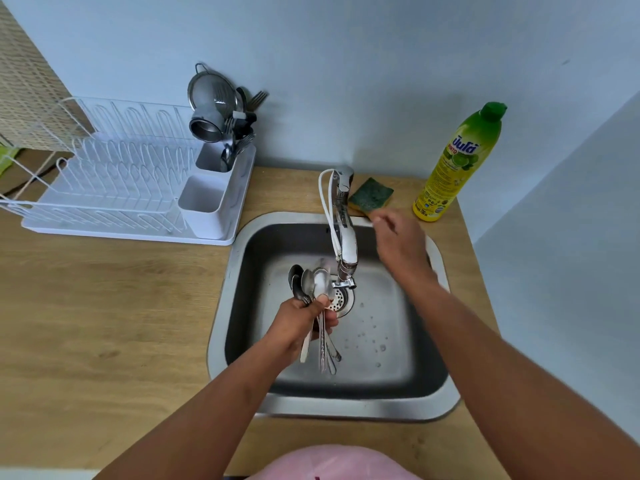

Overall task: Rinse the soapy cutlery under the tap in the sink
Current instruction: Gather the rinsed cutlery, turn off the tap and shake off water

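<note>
The left hand [304,323] is closed around a bunch of cutlery [317,299], spoon bowls pointing to twelve o'clock just beside the tap [344,237] spout, handles hanging down over the sink [446,407] near the drain [341,299]. The right hand [401,240] hovers at the tap's three o'clock with fingers loosely curled, holding nothing, over the sink's far rim. Out on the table [104,323], a sponge [370,195] sits at one o'clock from the tap, a soap bottle [457,164] further right, and a rack [131,188] at ten o'clock.
</note>
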{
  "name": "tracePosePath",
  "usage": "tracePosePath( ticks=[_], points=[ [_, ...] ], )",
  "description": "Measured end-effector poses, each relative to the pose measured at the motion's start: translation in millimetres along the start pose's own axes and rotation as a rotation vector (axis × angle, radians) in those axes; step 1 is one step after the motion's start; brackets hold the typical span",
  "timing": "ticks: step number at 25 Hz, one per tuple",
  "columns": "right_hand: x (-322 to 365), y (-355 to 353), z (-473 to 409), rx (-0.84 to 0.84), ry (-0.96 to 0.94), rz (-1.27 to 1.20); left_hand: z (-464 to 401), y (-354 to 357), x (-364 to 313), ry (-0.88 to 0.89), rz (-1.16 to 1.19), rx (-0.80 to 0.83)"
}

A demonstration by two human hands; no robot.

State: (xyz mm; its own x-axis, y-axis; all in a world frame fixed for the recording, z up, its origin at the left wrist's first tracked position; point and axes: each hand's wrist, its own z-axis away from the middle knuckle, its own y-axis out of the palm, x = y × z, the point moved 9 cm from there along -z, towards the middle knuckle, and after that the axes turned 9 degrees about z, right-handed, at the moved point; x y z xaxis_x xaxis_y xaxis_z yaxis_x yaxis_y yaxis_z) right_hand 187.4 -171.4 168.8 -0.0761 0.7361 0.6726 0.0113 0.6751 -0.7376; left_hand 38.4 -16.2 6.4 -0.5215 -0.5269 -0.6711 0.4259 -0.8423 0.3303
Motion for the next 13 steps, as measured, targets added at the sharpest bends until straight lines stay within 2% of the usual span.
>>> tracePosePath(
  ticks=[1,2,4,7,9,13],
  points=[
    [-27.1,3.2,29.5,-0.014,0.117,-0.047,2.7,-4.1,-3.1,0.015,0.013,-0.016],
    [-49.5,16.2,61.4,0.046,0.208,-0.082,5.9,-7.2,-6.4,0.032,0.021,-0.026],
    [-72.3,60.0,121.7,0.287,0.292,-0.147,13.2,-10.0,-12.2,0.071,0.031,-0.040],
    [-47.0,109.5,176.8,0.559,0.191,-0.183,23.4,-11.2,-19.0,0.109,0.005,-0.085],
    [-19.7,121.2,191.7,0.629,0.100,-0.208,31.3,-13.7,-22.2,0.121,-0.025,-0.120],
    [-0.2,128.1,195.3,0.694,0.073,-0.197,46.6,-19.5,-30.7,0.110,0.047,-0.141]
  ],
)
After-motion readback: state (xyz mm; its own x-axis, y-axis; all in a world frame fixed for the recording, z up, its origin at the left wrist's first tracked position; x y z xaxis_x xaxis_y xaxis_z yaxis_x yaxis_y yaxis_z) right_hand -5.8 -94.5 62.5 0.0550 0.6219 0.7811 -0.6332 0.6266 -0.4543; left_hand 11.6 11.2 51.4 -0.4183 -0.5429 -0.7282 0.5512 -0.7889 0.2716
